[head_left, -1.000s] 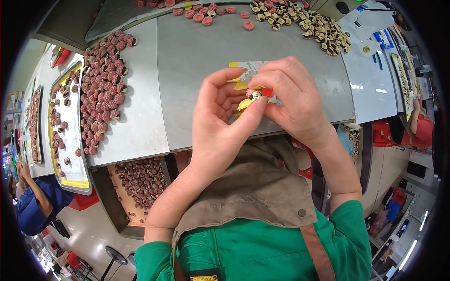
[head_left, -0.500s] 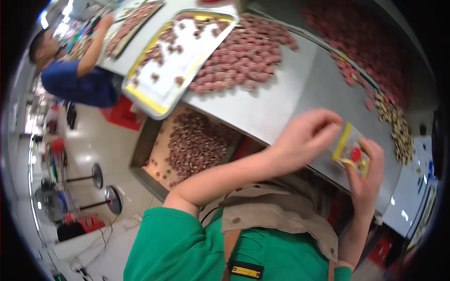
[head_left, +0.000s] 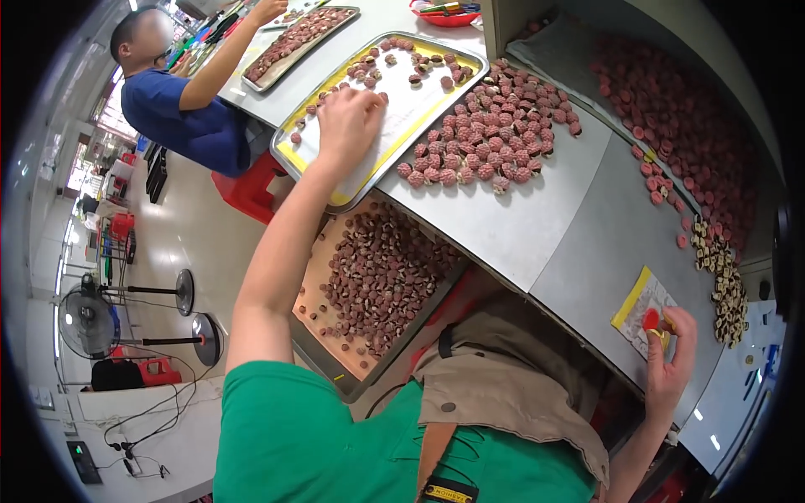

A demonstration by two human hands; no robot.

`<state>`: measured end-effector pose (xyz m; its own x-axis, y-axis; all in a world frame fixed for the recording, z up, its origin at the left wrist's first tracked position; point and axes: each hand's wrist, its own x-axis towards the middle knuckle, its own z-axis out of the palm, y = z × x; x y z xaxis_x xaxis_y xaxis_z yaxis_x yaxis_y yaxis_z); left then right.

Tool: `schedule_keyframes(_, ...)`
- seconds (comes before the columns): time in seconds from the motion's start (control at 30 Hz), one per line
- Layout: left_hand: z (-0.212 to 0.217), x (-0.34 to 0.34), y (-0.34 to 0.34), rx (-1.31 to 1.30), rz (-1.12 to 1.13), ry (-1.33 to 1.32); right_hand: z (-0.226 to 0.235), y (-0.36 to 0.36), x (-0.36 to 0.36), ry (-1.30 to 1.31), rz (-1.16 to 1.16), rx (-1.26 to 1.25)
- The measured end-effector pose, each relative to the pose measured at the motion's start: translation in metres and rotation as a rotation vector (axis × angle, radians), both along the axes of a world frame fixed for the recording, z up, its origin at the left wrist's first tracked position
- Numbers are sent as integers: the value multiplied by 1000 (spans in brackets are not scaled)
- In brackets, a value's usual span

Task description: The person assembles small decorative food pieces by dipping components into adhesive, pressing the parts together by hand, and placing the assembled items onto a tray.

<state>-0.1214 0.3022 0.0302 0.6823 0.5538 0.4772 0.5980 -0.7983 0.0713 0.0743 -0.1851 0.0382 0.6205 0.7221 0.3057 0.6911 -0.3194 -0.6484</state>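
Note:
My left hand (head_left: pixel 349 126) reaches over a metal tray (head_left: pixel 476 64) lined with white and yellow. Its fingers are curled, with a small bumpy red ball (head_left: pixel 383 97) partly showing at the fingertips. Similar balls lie scattered on the tray, some with dark gaps. Close to the bench's front edge at the right, my right hand (head_left: pixel 673 348) pinches a smooth red round cup-shaped piece (head_left: pixel 651 318) over a yellow-edged printed sheet (head_left: pixel 631 308). Something yellow shows at these fingertips; whether it is a finger cover I cannot tell.
A pile of bumpy red balls (head_left: pixel 495 134) covers the bench beside the tray. At the far right lie heaped red pieces (head_left: pixel 683 142) and cream-coloured pieces (head_left: pixel 725 293). Below the bench edge stands an open bin of balls (head_left: pixel 377 285). Across the bench a person (head_left: pixel 180 109) works beside another tray (head_left: pixel 349 12).
My left hand has moved from beside the sheet leftward and away from me, over the tray. My right hand stays at the sheet with the red piece. The view has shifted.

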Motion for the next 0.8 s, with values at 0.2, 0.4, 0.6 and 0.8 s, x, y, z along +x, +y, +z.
schedule_keyframes(0.2,-9,25,1,28,211,-49,-26,-27,34,67,-33,12)
schedule_keyframes(0.4,-55,33,-26,56,176,93,-53,-59,67,55,72,45)
schedule_keyframes(0.6,-40,9,-42,62,456,118,-59,-110,118,-53,25,-57)
schedule_keyframes(0.8,-37,48,-100,-66,250,104,-54,-141,159,233,3,6)
